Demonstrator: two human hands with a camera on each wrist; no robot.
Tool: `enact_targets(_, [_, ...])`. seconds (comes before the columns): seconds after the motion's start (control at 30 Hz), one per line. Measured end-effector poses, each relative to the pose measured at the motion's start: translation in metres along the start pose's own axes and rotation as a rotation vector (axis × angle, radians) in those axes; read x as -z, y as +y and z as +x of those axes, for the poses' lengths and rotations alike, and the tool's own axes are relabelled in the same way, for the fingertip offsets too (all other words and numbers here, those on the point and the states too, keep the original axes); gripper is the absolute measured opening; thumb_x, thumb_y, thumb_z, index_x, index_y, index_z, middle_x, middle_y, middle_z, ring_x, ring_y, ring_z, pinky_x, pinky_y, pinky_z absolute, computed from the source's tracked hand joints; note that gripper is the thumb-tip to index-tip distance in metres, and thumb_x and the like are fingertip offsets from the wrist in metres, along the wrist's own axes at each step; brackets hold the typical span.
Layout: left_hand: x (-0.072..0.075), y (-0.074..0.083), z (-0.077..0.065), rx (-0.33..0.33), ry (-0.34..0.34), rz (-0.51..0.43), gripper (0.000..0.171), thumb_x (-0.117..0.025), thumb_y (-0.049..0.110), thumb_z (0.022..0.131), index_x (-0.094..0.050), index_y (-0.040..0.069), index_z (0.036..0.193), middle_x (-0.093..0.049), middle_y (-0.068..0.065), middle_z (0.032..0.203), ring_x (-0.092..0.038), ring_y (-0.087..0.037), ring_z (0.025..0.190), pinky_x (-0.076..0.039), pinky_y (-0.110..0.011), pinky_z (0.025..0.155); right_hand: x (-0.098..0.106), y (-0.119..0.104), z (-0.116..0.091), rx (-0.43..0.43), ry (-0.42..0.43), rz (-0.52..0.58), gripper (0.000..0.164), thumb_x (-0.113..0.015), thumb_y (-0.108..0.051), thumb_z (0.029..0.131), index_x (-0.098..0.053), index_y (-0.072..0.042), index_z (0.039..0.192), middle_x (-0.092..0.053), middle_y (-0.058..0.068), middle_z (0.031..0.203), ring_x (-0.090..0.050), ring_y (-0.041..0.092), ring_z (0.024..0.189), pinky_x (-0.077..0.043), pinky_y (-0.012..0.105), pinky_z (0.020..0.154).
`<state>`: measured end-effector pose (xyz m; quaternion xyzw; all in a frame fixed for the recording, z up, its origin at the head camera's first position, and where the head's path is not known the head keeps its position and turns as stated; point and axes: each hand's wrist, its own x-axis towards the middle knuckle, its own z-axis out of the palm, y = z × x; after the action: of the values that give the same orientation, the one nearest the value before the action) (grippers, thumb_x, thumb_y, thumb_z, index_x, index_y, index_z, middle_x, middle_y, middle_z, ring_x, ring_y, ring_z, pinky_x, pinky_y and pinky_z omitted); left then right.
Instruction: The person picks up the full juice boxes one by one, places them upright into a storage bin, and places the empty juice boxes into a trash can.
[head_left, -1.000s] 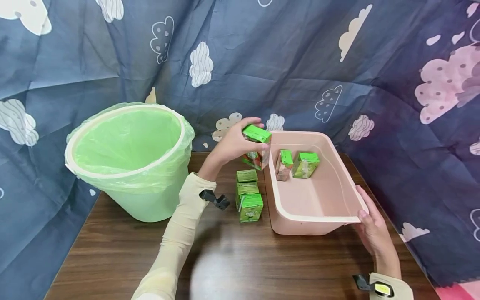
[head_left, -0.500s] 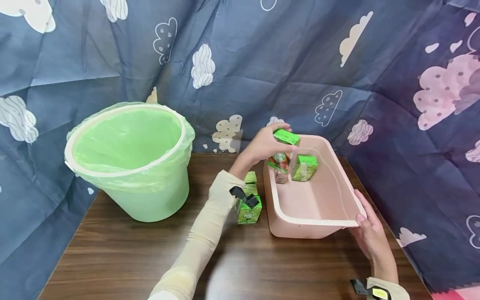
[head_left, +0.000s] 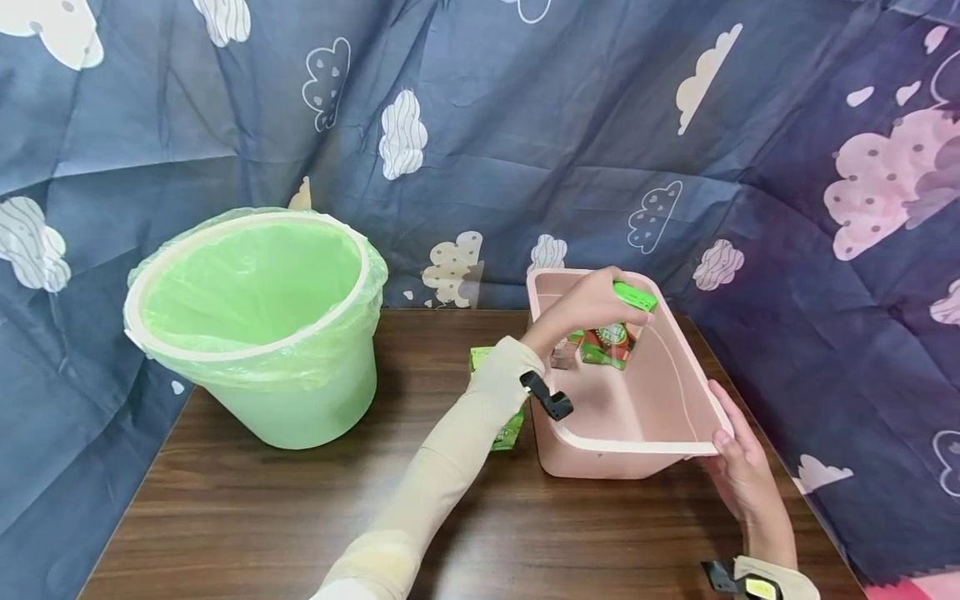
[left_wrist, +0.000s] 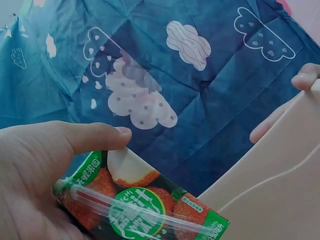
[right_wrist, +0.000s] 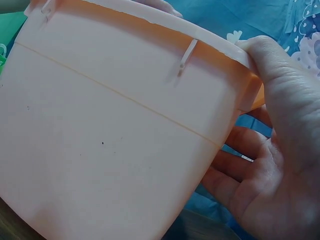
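My left hand holds a lychee juice box over the inside of the pink plastic tub. In the left wrist view the thumb lies along one edge of the carton, whose wrapped straw runs across its printed side. Another juice box stands in the tub, partly covered by the hand. A further carton in there is hidden behind the held one. At the tub's near right corner my right hand grips the rim, thumb on top and fingers outside.
Green juice boxes stand on the wooden table left of the tub, mostly behind my left forearm. A green bin with a bag liner stands at the left. A cloud-print cloth hangs behind.
My left hand has carried the lychee juice box rightward, from the tub's left edge to above its interior. My right hand has stayed on the rim.
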<state>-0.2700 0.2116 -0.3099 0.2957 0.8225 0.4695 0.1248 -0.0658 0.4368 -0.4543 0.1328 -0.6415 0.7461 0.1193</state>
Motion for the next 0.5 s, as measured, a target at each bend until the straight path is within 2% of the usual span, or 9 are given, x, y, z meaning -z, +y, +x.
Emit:
enact_targets(0.13, [-0.007,0.007,0.013,-0.028,-0.045,-0.012,0.04,-0.085,0.033,0.081,-0.066,0.011,0.11,-0.064,0.004,0.088,-0.06,-0.01,0.075,-0.05,-0.021,0.065,-0.002,0.0,0.001,-0.019,0.04,-0.03,0.059,-0.036,-0.007,0.105,-0.022,-0.012,0.162,-0.037,0.004,0.153,-0.054,0.015,0.122,-0.052,0.025,0.091])
enact_targets(0.27, [-0.015,0.006,0.025,-0.081,-0.094,-0.071,0.016,-0.082,0.024,0.083,-0.073,0.013,0.09,-0.064,0.004,0.075,-0.058,-0.011,0.068,-0.049,-0.021,0.062,-0.003,0.0,0.003,-0.027,0.057,-0.03,0.06,-0.038,-0.008,0.105,-0.023,-0.013,0.162,-0.038,0.004,0.153,-0.054,0.015,0.123,-0.052,0.024,0.092])
enact_targets(0.5, [-0.037,-0.017,0.037,-0.044,-0.098,-0.12,0.023,-0.083,0.026,0.082,-0.064,0.013,0.085,-0.057,0.003,0.077,-0.056,-0.01,0.07,-0.047,-0.021,0.063,0.0,0.0,0.002,-0.028,0.028,-0.009,0.06,-0.033,-0.004,0.104,-0.022,-0.014,0.162,-0.043,0.005,0.148,-0.058,0.014,0.117,-0.054,0.025,0.089])
